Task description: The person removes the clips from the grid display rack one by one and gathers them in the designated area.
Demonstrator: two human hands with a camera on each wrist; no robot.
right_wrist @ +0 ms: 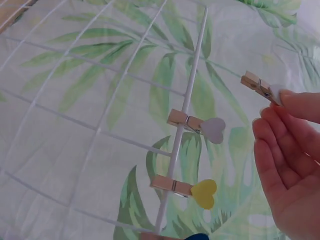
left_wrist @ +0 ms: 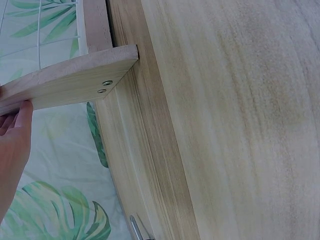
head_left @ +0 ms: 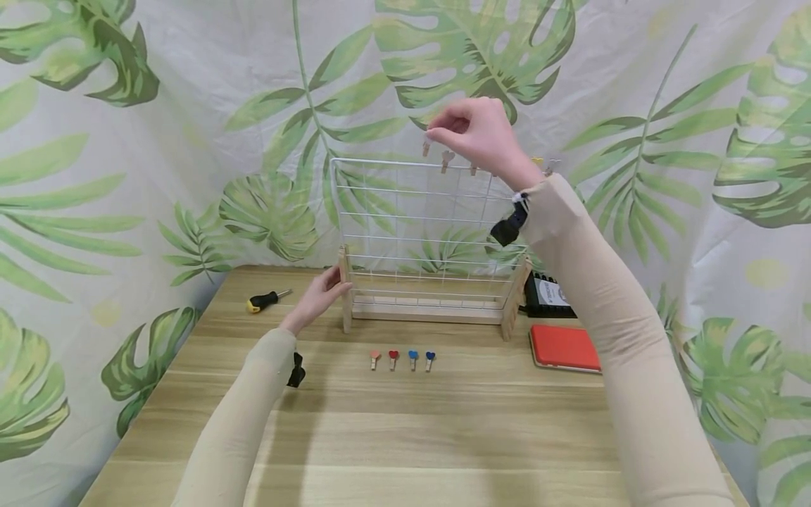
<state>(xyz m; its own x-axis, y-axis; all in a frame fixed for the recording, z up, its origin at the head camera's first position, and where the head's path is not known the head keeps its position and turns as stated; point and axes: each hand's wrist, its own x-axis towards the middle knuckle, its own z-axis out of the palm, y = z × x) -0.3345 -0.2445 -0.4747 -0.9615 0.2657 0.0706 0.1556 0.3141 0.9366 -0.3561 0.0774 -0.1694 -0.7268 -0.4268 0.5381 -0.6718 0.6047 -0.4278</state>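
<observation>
My right hand (head_left: 478, 130) is raised above the top wire of a white grid rack (head_left: 405, 222). Between thumb and fingertips it pinches a small wooden clothespin (right_wrist: 258, 86) with a pale heart, held apart from the wire. In the right wrist view, a clothespin with a pale grey heart (right_wrist: 212, 130) and one with a yellow heart (right_wrist: 204, 194) are clipped on that wire; a dark blue heart (right_wrist: 197, 236) is cut off below. My left hand (head_left: 319, 299) holds the rack's left wooden leg (left_wrist: 75, 77) at its edge; some fingers are hidden.
On the table before the rack lies a row of heart clothespins: orange (head_left: 375, 358), red (head_left: 393, 358), light blue (head_left: 413, 358), dark blue (head_left: 430, 359). A screwdriver (head_left: 266, 301) lies left. A red case (head_left: 564, 348) and a black box (head_left: 546, 296) are on the right.
</observation>
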